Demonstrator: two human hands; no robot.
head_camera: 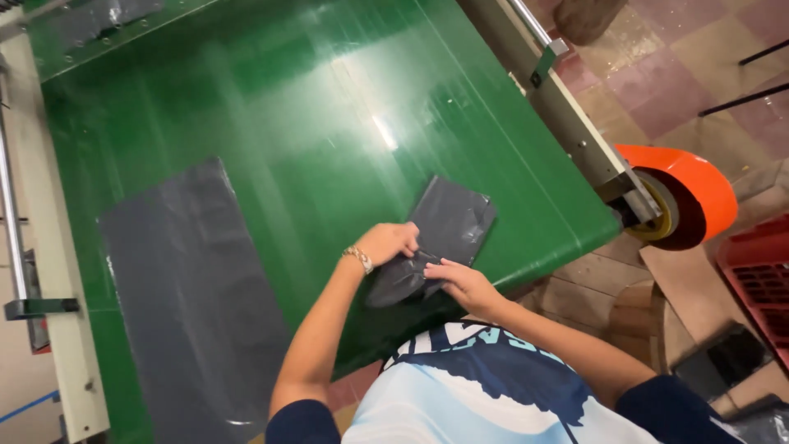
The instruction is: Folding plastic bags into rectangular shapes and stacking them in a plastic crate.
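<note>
Head view, looking down over a green conveyor belt (329, 107).

Item 1: folded dark grey plastic bag (448, 226), near the belt's front edge, lying flat and skewed to the belt's run. Its far part is a neat, flat rectangle; its near end is bunched and creased under the hands. Judged partly folded: the far portion looks finished, the near end not yet flattened or tucked.

Item 2: left hand (386, 242), bracelet at the wrist, fingers curled down on the crumpled near end of the bag, pinching the plastic.

Item 3: right hand (460, 279), fingers extended and pressing on the same bunched end from the front; whether it grips or only presses, I cannot tell. Both hands touch the bag and nearly meet.

Item 4: second grey plastic sheet (193, 304), spread flat and unfolded on the belt to the left, well apart from the hands. Untouched; judged still to be done.

Item 5: orange roller guard (699, 185) at the belt's right front corner, beside the metal side rail (567, 107).

Item 6: red crate (760, 271) on the tiled floor (682, 66), off to the right.

Item 7: pale frame rail (53, 271) along the belt's left side.
</note>
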